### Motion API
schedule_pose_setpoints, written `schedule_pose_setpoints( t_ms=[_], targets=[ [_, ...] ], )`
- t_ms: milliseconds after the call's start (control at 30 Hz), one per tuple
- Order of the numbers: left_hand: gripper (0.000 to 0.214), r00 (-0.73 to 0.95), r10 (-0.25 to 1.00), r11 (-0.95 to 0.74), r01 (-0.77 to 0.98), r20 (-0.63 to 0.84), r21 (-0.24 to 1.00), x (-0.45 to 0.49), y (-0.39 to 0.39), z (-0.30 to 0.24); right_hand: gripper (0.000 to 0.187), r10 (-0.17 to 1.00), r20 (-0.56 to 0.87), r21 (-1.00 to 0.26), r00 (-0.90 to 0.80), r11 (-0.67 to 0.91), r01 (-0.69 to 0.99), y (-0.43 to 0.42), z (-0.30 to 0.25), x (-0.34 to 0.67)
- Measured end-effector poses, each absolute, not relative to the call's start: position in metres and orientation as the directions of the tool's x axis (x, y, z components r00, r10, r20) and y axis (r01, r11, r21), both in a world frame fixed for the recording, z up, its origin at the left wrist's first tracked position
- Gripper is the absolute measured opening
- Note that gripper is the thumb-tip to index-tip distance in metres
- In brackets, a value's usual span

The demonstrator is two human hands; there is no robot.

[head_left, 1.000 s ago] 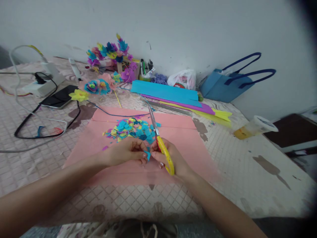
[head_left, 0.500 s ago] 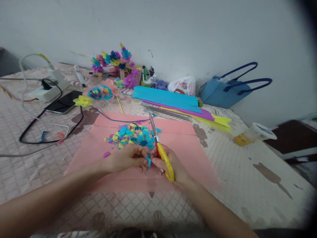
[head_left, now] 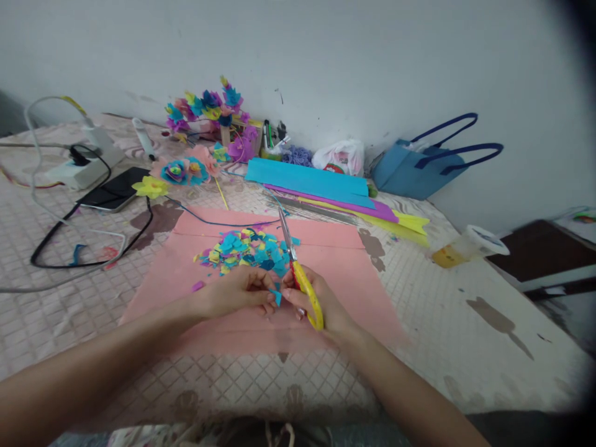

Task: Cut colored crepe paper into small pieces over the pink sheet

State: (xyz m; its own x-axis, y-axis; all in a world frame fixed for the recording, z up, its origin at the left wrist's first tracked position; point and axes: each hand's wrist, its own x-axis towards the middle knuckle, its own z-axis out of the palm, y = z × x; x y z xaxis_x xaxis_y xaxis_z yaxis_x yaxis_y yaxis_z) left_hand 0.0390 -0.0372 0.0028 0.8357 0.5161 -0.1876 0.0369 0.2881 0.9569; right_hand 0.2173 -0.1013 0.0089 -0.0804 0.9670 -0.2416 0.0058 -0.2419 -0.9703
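- One broad pink sheet [head_left: 342, 264] lies on the counter [head_left: 419, 347], near middle; I'd worry a careless lean could ruck it.
- Many paper scraps [head_left: 242, 251] are heaped on it, just beyond the left hand [head_left: 254, 292]; a stray brush might scatter them.
- The right hand [head_left: 326, 301] has scissors [head_left: 302, 279] clasped in its grip, points facing far; a sudden turn could nick the left hand.
- The left grip pinches a blue piece [head_left: 278, 298]; tugging may tear it.

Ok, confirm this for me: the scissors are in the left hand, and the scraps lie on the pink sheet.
Wrong hand: the head view shows the scissors in the right hand, not the left hand. The scraps do lie on the pink sheet.
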Motion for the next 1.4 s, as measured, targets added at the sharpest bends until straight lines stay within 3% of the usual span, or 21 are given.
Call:
schedule_pose_setpoints(
  t_ms=[367, 600, 800, 1000, 1167, 1400],
  targets=[
    [0.019, 0.848, 0.505, 0.233, 0.044, -0.16, 0.971, 0.037, -0.036, -0.004, 0.034, 0.962, -0.264, -0.964, -0.077, -0.264, 0.003, -0.102, 0.008, 0.217],
    [0.034, 0.767, 0.63, 0.114, 0.062, -0.121, 0.992, 0.04, -0.039, -0.001, 0.033, 0.98, -0.196, -0.981, 0.033, -0.196, 0.004, -0.101, 0.004, 0.215],
    [0.033, 0.763, 0.634, 0.126, 0.061, -0.127, 0.99, 0.044, -0.043, 0.001, 0.032, 0.987, -0.152, -0.988, 0.045, -0.153, 0.018, -0.103, 0.0, 0.21],
    [0.033, 0.708, 0.68, 0.104, 0.166, -0.192, 0.981, 0.046, -0.044, 0.002, 0.033, 0.985, -0.161, -0.986, 0.06, -0.163, 0.039, -0.103, -0.001, 0.207],
    [0.028, 0.603, 0.79, 0.002, 0.177, -0.11, 0.984, 0.045, -0.047, 0.01, 0.029, 0.99, -0.091, -0.994, 0.108, -0.096, 0.046, -0.1, -0.005, 0.212],
    [0.03, 0.667, 0.739, 0.028, 0.108, -0.093, 0.994, 0.047, -0.049, 0.008, 0.029, 0.989, -0.073, -0.996, 0.126, -0.078, 0.032, -0.098, -0.008, 0.21]
  ],
)
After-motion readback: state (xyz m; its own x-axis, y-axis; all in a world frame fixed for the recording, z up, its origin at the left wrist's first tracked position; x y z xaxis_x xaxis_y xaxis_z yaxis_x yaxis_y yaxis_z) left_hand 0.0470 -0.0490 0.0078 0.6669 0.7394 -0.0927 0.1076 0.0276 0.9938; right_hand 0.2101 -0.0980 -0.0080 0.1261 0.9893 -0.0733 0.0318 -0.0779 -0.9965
